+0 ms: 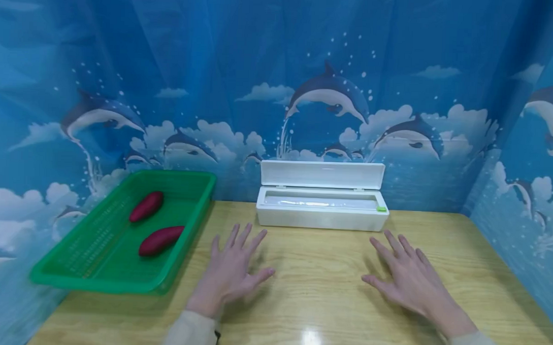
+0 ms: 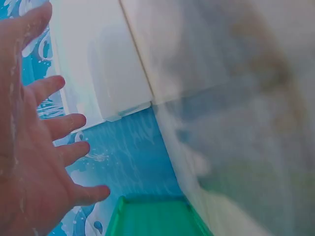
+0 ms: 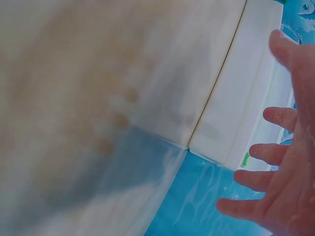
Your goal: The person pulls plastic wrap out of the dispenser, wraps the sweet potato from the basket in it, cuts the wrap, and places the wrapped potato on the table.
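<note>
My left hand (image 1: 231, 272) hovers over the table with fingers spread, holding nothing, between a green basket and a white box. To the right my right hand (image 1: 407, 276) is likewise spread and holds nothing. Beyond both hands stands the long white box (image 1: 320, 218), its lid raised at the back. A pale roll of film (image 1: 318, 202) lies inside, and a small bright green piece (image 1: 381, 209) sits at the box's right front corner. In the wrist views the left palm (image 2: 34, 162) and right palm (image 3: 295, 182) appear beside the white box, apart from it.
The green plastic basket (image 1: 103, 284) sits at the left with two dark red sweet potatoes, a farther one (image 1: 146, 207) and a nearer one (image 1: 161, 240). A blue dolphin-print curtain (image 1: 243, 65) closes off the back and sides of the wooden table (image 1: 318, 275).
</note>
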